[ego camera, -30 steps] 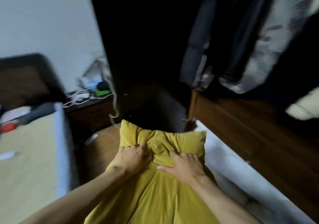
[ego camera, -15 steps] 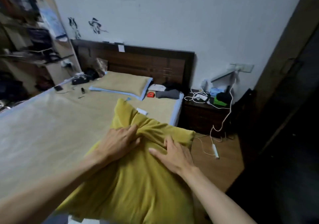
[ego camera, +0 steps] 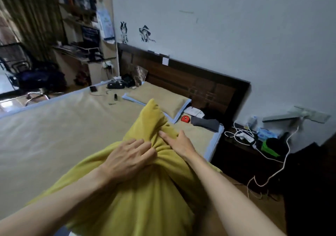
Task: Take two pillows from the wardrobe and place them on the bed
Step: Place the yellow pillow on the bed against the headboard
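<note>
A mustard-yellow pillow (ego camera: 145, 195) fills the lower middle of the head view, held up over the right side of the bed (ego camera: 54, 137). My left hand (ego camera: 129, 155) clutches the bunched fabric at its upper middle. My right hand (ego camera: 180, 145) grips the same bunched fold from the right, with a finger lying along it. The pillow's far corner points toward the headboard. A flat beige pillow with a blue border (ego camera: 158, 99) lies at the head of the bed. The wardrobe is out of view.
A dark wooden headboard (ego camera: 200, 85) stands against the wall. A red object (ego camera: 185, 119), grey cloth (ego camera: 205, 124) and small items lie near it. A nightstand (ego camera: 254, 145) with cables and a lamp sits to the right. Desk, shelves and chair (ego camera: 36, 79) stand at far left.
I have turned from the dark wardrobe to face the bed, carrying the yellow pillow in both hands. The pillow now hangs over the mattress, closer to the headboard.
</note>
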`<state>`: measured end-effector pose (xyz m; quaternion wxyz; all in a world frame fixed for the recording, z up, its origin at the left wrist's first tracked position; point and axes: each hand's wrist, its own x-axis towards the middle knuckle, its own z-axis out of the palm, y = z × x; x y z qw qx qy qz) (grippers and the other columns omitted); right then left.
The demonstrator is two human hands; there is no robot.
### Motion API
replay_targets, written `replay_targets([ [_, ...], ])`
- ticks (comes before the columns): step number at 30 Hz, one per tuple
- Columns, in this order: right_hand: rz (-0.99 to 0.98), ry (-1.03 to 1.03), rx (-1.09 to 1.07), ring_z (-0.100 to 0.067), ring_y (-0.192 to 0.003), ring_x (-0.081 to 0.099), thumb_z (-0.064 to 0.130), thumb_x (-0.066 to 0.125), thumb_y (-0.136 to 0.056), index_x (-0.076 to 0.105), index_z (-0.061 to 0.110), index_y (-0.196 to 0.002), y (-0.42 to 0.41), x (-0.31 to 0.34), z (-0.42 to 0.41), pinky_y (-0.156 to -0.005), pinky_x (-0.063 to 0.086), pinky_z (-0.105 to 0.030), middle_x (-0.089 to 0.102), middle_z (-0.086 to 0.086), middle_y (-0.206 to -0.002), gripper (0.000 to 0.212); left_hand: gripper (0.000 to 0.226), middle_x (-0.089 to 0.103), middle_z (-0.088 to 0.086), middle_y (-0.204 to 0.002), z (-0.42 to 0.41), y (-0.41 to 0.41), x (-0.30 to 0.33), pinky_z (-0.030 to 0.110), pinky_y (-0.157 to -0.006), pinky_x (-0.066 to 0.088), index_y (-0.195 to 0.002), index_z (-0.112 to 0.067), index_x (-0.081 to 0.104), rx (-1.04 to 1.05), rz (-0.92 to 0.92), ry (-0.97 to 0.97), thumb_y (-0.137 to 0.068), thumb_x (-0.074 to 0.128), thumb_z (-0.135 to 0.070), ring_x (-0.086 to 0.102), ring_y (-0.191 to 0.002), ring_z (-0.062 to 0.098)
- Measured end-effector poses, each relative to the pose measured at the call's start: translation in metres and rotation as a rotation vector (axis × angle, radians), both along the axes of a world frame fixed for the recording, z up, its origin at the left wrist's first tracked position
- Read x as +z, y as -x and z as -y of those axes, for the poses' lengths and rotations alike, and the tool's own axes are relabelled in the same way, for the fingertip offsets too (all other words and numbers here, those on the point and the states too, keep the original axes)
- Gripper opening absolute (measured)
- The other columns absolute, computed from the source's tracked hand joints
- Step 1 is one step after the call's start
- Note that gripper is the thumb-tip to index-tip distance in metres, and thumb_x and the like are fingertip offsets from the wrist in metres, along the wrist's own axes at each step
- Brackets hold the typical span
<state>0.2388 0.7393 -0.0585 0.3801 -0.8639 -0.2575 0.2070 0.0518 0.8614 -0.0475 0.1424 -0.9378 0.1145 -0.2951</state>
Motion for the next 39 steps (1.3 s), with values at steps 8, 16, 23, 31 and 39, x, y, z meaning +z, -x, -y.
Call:
replay_targets([
  [8, 0.267, 0.006, 0.174, -0.032, -0.080, 0.066, 0.086, 0.050, -0.077, 0.065, 0.013, -0.078, -0.115, -0.036, -0.037, -0.071, 0.056, -0.042, 0.071, -0.012, -0.084, 0.074, 0.039, 0.059, 0.003, -0.089, -0.038, -0.086, -0.042, 0.033, -0.060, 0.052, -0.101, -0.016, 0.053, 0.131, -0.322, 0.052, -0.100, 0.043, -0.053, 0.059, -0.076, 0.024],
  [16, 0.294, -0.008, 0.536, -0.038, -0.085, 0.066, 0.048, 0.063, -0.088, 0.069, 0.012, -0.089, -0.250, -0.039, -0.064, -0.068, 0.053, -0.039, 0.073, -0.015, -0.092, 0.037, 0.098, 0.044, 0.011, -0.147, -0.072, -0.282, 0.004, 0.042, -0.103, 0.043, -0.150, -0.014, 0.031, 0.454, -0.259, 0.039, -0.075, 0.049, -0.074, 0.049, -0.122, 0.027],
  [23, 0.774, -0.054, 0.590, -0.033, -0.089, 0.066, 0.054, 0.063, -0.088, 0.056, 0.017, -0.102, -0.358, -0.001, -0.093, -0.071, 0.049, -0.041, 0.071, -0.008, -0.095, 0.040, 0.053, 0.062, 0.007, -0.120, -0.095, -0.436, 0.004, 0.044, -0.093, 0.044, -0.127, -0.012, 0.042, 0.548, -0.698, 0.119, -0.088, 0.058, -0.044, 0.060, -0.111, 0.029],
  [31, 0.813, 0.404, 0.548, -0.031, -0.135, 0.041, 0.107, 0.036, -0.048, 0.026, 0.021, -0.149, -0.526, -0.013, -0.102, -0.114, 0.026, -0.057, 0.041, -0.007, -0.150, 0.133, 0.028, 0.058, 0.002, -0.089, -0.187, -0.513, 0.005, 0.037, -0.050, 0.042, -0.104, -0.020, 0.038, 0.392, -0.355, 0.040, -0.084, 0.058, -0.023, 0.060, -0.074, 0.023],
  [39, 0.767, 0.318, 0.534, -0.034, -0.107, 0.059, 0.045, 0.064, -0.092, 0.035, 0.016, -0.128, -0.592, -0.067, -0.300, -0.078, 0.047, -0.043, 0.062, -0.011, -0.118, 0.055, 0.028, 0.056, -0.001, -0.084, -0.392, -0.566, -0.003, 0.031, -0.051, 0.048, -0.104, -0.021, 0.047, 0.406, -0.277, -0.069, -0.079, 0.060, -0.024, 0.056, -0.066, 0.018],
])
